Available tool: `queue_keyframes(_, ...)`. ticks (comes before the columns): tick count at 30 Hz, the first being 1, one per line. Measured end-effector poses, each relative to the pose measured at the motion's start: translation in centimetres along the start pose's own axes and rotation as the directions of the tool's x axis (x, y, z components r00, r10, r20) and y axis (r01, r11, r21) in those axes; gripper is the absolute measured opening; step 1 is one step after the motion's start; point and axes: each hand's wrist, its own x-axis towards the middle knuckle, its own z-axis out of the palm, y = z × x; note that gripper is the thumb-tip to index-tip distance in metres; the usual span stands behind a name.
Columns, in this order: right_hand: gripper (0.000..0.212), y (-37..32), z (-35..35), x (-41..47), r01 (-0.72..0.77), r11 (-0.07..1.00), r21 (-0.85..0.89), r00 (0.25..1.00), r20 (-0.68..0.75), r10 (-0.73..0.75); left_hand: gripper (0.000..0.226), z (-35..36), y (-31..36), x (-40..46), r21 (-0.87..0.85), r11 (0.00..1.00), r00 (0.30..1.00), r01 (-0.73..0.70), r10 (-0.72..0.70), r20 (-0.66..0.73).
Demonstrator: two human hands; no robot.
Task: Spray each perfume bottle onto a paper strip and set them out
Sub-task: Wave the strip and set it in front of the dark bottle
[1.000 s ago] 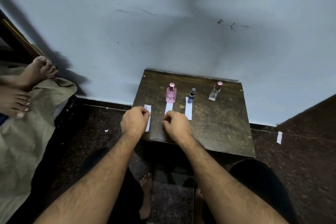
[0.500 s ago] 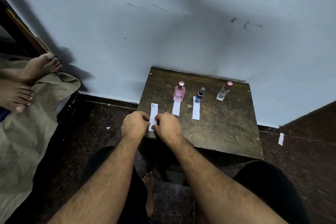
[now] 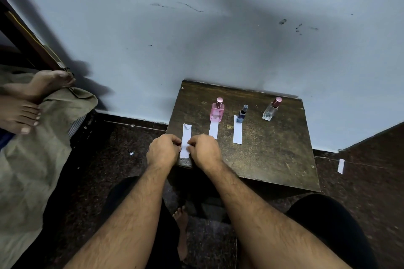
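From the head camera, the left hand [image 3: 163, 149] and right hand [image 3: 202, 150] sit close together, and their curled fingers [image 3: 190, 142] pinch the two sides of a paper strip [image 3: 186, 140] lying on the bench [image 3: 273, 159]. Past the fingers stand a pink bottle [image 3: 217, 111], a blue bottle [image 3: 242, 114] and a clear bottle [image 3: 271, 109], well apart from them. The strip sits near the bench edge, so a hard tug could tear it or drop it on the floor.

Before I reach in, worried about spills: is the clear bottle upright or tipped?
Upright. The clear bottle stands on its base on the table, pink cap on top; its lean looks like wide-angle distortion.
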Motion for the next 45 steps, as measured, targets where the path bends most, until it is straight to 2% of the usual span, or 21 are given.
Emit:
queue_keyframes(7,0.020,0.5,-0.2,0.7,-0.127,0.970,0.206,0.992,0.002,0.129,0.021,0.2,0.4,0.0,0.012,0.999,0.999,-0.042,0.042,-0.015)
queue_keyframes(11,0.017,0.6,-0.4,1.0,-0.152,0.944,0.292,0.988,0.022,0.152,0.020,0.4,0.3,0.2,-0.002,0.999,0.999,-0.047,0.047,-0.014)
queue_keyframes(17,0.017,0.7,-0.4,1.3,-0.140,0.932,0.335,0.990,0.038,0.135,0.022,0.0,0.5,0.3,-0.123,0.992,1.000,0.008,-0.004,0.028)
queue_keyframes(22,0.028,0.6,-0.3,1.3,-0.148,0.885,0.442,0.989,0.081,0.125,0.015,0.2,0.2,0.5,-0.157,0.987,0.996,-0.015,0.001,-0.086)
queue_keyframes(26,0.031,0.8,-0.6,0.9,-0.168,0.820,0.547,0.984,0.145,0.105,0.044,0.3,0.4,0.5,-0.194,0.981,1.000,-0.004,0.000,-0.020)
queue_keyframes(27,0.031,0.9,-0.8,0.8,-0.169,0.814,0.556,0.983,0.161,0.094,0.045,0.3,0.5,0.5,-0.222,0.975,1.000,0.013,-0.013,0.001)
queue_keyframes(33,0.031,0.9,-0.5,0.4,-0.077,0.887,0.456,0.991,0.132,0.018,0.025,1.0,0.2,1.2,-0.506,0.852,0.991,0.132,-0.117,0.061)
queue_keyframes(36,0.032,0.8,-0.8,0.2,0.016,0.979,0.205,0.996,0.079,-0.033,0.029,1.4,0.2,1.5,-0.583,0.798,0.988,0.153,-0.117,0.099)
queue_keyframes(39,0.020,0.2,-1.3,0.1,0.082,0.996,0.036,0.997,-0.017,-0.082,0.030,1.6,0.4,1.5,-0.612,0.775,0.986,0.156,-0.086,0.143)
queue_keyframes(41,0.018,0.0,-1.4,0.1,0.064,0.998,0.018,0.996,-0.061,-0.063,0.026,1.6,0.4,1.5,-0.633,0.760,0.987,0.151,-0.075,0.145)
queue_keyframes(43,0.020,0.0,-1.5,0.0,0.000,0.996,0.087,0.995,-0.095,0.008,0.019,1.7,0.3,1.8,-0.627,0.768,0.991,0.132,-0.079,0.111)
queue_keyframes(45,0.018,0.2,-1.7,0.0,-0.047,0.982,0.180,0.992,-0.109,0.067,0.008,1.8,0.2,2.3,-0.497,0.866,0.998,0.054,-0.033,0.051)
